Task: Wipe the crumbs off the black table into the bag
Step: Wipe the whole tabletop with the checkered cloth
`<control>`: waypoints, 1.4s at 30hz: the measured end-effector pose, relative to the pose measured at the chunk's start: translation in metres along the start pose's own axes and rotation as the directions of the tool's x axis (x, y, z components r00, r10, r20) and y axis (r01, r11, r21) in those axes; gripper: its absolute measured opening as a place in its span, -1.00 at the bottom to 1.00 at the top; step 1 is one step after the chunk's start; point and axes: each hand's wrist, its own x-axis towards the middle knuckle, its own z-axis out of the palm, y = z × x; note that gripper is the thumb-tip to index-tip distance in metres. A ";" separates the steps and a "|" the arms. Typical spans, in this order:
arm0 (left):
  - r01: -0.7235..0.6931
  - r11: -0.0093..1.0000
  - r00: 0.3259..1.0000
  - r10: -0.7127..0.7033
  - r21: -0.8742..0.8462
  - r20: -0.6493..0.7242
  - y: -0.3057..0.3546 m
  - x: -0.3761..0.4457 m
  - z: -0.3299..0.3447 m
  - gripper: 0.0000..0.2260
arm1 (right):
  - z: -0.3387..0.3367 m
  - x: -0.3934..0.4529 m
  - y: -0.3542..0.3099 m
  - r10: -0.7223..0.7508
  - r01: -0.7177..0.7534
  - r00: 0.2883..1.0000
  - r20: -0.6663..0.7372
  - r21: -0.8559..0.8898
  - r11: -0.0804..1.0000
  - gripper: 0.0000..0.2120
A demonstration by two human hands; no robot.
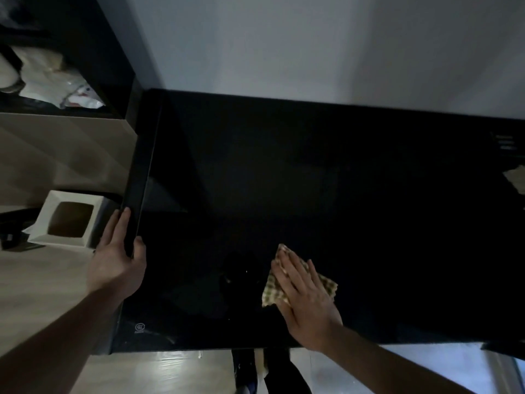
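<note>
The glossy black table fills the middle of the view. My right hand lies flat with straight fingers on a checked beige cloth, pressing it on the table near the front edge. A few tiny pale crumbs dot the surface just left of the cloth. My left hand grips the table's left edge, thumb on top and fingers down the side. A white bag with a brown square opening stands on the floor left of the table.
A dark shelf unit holding white packages stands at the back left. A grey wall runs behind the table. A pale object lies at the table's far right edge. My feet show on the light floor below the front edge.
</note>
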 end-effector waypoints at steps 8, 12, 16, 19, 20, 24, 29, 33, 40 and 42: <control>-0.049 0.999 0.998 0.049 0.001 -0.026 -0.005 0.002 0.006 -0.37 | -0.054 0.104 0.108 0.280 -0.277 0.942 -0.184 0.045 0.960 -0.36; -0.038 0.998 0.999 0.039 0.039 -0.029 -0.003 0.001 0.007 -0.38 | -0.084 0.147 0.167 0.412 -0.412 0.873 -0.260 0.056 0.909 -0.37; -0.023 0.997 0.999 0.026 0.074 -0.039 -0.001 0.001 0.008 -0.36 | -0.113 0.196 0.210 0.548 -0.535 0.798 -0.252 0.125 0.836 -0.37; -0.020 0.994 0.998 0.026 0.104 -0.054 -0.002 0.003 0.011 -0.36 | -0.126 0.220 0.222 0.580 -0.566 0.777 -0.244 0.130 0.814 -0.36; -0.022 0.994 0.998 0.028 0.109 -0.059 -0.003 0.003 0.012 -0.36 | -0.126 0.220 0.223 0.559 -0.549 0.791 -0.250 0.115 0.828 -0.35; 0.009 0.994 0.998 -0.002 0.112 -0.056 -0.002 0.004 0.014 -0.37 | -0.107 0.177 0.199 0.377 -0.382 0.887 -0.266 0.037 0.924 -0.27; 0.086 0.980 0.996 -0.082 0.180 -0.028 0.012 0.001 0.015 -0.38 | -0.049 0.072 0.113 0.100 -0.107 0.983 -0.153 -0.035 0.994 -0.33; 0.044 0.983 0.999 -0.040 0.177 -0.025 0.006 0.003 0.014 -0.37 | -0.045 0.069 0.109 -0.019 0.015 0.999 -0.050 -0.093 0.996 -0.35; 0.022 0.982 0.999 -0.015 0.190 -0.036 0.005 0.004 0.014 -0.35 | -0.103 0.204 0.173 0.304 -0.312 0.915 -0.264 0.016 0.950 -0.31; 0.023 0.983 0.999 -0.017 0.183 -0.036 0.004 0.006 0.014 -0.34 | -0.120 0.238 0.191 0.351 -0.350 0.893 -0.282 0.056 0.935 -0.33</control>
